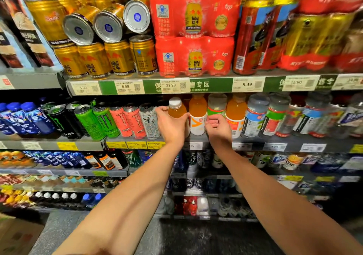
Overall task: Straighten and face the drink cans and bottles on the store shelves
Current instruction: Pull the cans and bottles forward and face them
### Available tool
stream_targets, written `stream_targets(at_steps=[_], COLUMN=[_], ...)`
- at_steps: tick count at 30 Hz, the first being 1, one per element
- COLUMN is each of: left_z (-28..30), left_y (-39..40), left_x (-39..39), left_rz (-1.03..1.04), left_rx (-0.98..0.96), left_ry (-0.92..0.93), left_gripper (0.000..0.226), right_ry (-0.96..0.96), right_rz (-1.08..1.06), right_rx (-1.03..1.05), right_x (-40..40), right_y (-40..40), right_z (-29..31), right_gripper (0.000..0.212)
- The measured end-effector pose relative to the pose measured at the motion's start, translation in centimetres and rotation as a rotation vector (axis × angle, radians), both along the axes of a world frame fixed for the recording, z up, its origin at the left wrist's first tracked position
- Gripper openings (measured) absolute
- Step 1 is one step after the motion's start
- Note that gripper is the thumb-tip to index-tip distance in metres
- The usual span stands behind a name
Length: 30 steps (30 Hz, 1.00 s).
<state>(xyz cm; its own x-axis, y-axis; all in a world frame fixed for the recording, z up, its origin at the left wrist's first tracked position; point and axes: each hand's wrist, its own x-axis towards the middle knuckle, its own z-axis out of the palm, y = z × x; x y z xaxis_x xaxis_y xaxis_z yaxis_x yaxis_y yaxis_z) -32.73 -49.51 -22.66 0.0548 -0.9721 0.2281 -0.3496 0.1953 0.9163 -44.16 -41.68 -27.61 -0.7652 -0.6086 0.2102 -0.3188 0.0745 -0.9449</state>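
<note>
Orange bottle (176,109) on the store shelf (216,141): left hand (171,124) grips it, right hand (218,126) curled, empty.

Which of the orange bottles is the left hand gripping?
The leftmost orange bottle, white-capped, at the row's left end beside the Monster cans. The left hand wraps it; its orange neighbours stand ungripped.

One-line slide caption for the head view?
Left hand grips a white-capped orange drink bottle on the second shelf; right hand curls beside its neighbours.
</note>
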Motion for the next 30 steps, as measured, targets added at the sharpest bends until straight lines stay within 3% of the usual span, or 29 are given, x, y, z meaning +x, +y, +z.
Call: stream_targets(at_steps=[6,16,21,24,26,30], left_z=[0.1,-0.7,-1.9,-2.8,-3.4,-3.3], left_y=[-0.1,0.3,0.7,1.8,2.6,3.5], left_x=[-0.9,-0.7,0.3,0.5,0.1,-1.0], left_rz=[0.009,-0.046,-0.151,-0.24,-0.314,-0.517], left_rx=[-0.044,-0.072,-0.067,-0.15,-0.239,-0.125], left_ry=[-0.102,-0.162,-0.018,0.08,0.099,0.15], left_gripper=[0.062,0.07,0.071,0.052,0.042,0.036], right_ry=[0.005,0.035,-0.004,0.068,0.068,0.021], right_rz=[0.019,-0.004,-0.098,-0.176,-0.21,-0.283], right_rx=[0.012,0.131,0.087,0.026,0.012,0.075], right_x=[0.3,0.6,1.3,1.7,1.6,1.3], right_y=[0.5,0.9,1.3,2.3,2.7,3.5], right_z=[0.4,1.0,0.8,1.1,1.2,1.8], right_gripper=[0.011,0.017,0.008,0.006,0.009,0.024])
